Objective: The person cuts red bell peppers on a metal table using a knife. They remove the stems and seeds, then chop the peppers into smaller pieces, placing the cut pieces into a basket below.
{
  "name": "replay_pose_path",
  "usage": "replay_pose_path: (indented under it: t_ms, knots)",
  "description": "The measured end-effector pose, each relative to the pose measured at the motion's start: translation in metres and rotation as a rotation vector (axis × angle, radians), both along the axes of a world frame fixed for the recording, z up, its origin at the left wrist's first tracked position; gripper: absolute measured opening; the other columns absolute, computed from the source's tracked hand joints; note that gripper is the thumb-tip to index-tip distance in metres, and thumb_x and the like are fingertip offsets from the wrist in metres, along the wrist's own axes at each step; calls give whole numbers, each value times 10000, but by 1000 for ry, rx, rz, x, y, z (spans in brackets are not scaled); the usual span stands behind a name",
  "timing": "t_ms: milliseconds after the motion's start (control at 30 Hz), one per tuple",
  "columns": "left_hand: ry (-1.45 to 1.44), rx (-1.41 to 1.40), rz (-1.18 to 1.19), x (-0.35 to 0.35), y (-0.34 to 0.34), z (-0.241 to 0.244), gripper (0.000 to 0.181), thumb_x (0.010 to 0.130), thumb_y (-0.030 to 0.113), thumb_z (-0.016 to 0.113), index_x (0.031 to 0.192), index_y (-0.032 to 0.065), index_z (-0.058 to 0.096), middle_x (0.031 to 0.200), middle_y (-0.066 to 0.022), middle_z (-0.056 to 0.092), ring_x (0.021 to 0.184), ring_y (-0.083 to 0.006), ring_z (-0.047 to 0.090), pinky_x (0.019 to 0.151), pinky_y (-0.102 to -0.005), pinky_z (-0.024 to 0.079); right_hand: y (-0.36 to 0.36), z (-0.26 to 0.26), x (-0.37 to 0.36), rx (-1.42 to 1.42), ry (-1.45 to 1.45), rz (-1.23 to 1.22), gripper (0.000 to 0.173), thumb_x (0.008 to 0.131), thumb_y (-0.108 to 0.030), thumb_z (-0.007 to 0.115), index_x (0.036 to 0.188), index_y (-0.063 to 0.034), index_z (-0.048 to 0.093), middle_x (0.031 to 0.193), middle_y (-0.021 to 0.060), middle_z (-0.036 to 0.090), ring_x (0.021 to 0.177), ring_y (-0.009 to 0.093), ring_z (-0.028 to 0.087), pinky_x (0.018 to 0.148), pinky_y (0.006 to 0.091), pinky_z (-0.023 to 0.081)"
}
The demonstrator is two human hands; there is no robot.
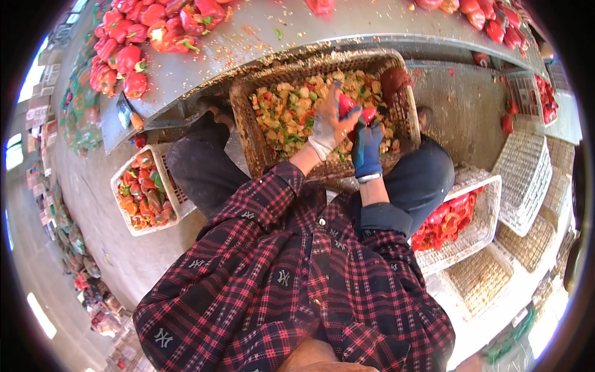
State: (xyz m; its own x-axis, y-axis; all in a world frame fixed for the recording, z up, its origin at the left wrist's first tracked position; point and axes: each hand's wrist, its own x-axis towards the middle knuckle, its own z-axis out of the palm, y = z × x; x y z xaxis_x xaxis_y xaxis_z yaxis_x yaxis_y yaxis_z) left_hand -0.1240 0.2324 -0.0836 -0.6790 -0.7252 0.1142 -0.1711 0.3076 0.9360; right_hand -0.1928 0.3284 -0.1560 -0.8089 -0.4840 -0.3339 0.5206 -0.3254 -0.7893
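A red bell pepper (346, 106) is between my two gloved hands, over a brown-stained plastic crate. My left hand (327, 122), in a pale, soiled glove, grips it from the left with thumb and fingers spread around it. My right hand (368, 146), in a blue glove, is curled at its right side, where another red pepper part (368, 114) shows. Whether a small tool is inside the right hand is hidden. Below both hands the crate (241, 125) holds pepper cores, seeds and green stem bits (288, 109). It stands between my knees.
A metal worktable (260, 42) ahead bears heaped red peppers (139, 37) and scattered seeds. A wooden-handled knife (130, 116) lies at its left corner. Crates hold mixed peppers (144, 190) at left and cut red peppers (448, 221) at right. Upturned white crates (523, 181) stand farther right.
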Motion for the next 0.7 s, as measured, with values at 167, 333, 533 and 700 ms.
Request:
replay_pose_path:
  t_ms: [167,333,533,700]
  knots:
    - [-38,357,-104,-1,-26,36,502,803,258,693,1197,3,513,952,-134,635,850,-220,625,792,-340,500,-17,25,-2,138,32,27,225,850,-79,650,1060,-34,582,940,53,632,817,143,602,673,278,509]
    - [603,898,-52,1,-120,59,278,859,106,634,1127,51,587,992,-66,633,928,-173,611,831,-314,517,-28,85,-16,44,-295,195,349,912,-204,600,1210,-44,514,1100,93,601,945,210,614,828,349,536]
    - [281,146,392,28,-246,15,241,819,78,665,1045,29,597,916,-104,647,747,-193,632,661,-329,535,-44,91,-6,-72,-342,437,445,933,-286,566,1297,-58,452,1248,138,525,1109,266,551,943,430,485]
    - [612,933,-235,-29,-112,97,241,875,107,626,1102,33,595,1031,-75,632,949,-177,608,833,-312,514,-44,118,-29,-366,-629,293,540,881,-358,620,1316,-104,424,1315,133,474,1174,304,498,979,490,445]
